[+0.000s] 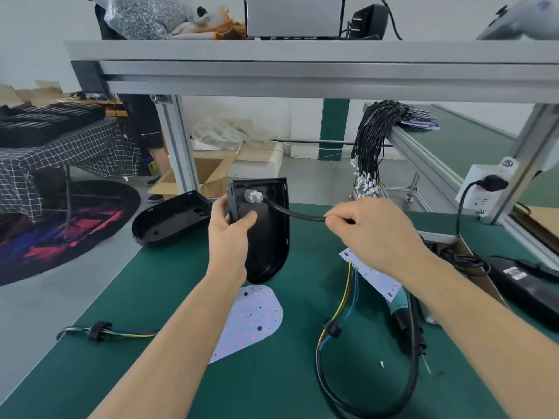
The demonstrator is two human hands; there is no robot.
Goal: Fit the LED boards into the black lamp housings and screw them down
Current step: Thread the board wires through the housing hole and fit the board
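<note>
Two housings: one (263,231) I hold upright above the middle of the bench (272,373), my left hand (231,234) gripping its left wall, thumb inside; the other (172,220) lies open side up at the bench's far left corner. Two LED boards lie flat: one (252,319) just under the held housing, one (373,275) partly under my right wrist. My right hand (372,228), raised, pinches the black cable (293,213) running from the white gland (252,195) inside the held housing. One loose screw (382,364) lies toward the near edge.
</note>
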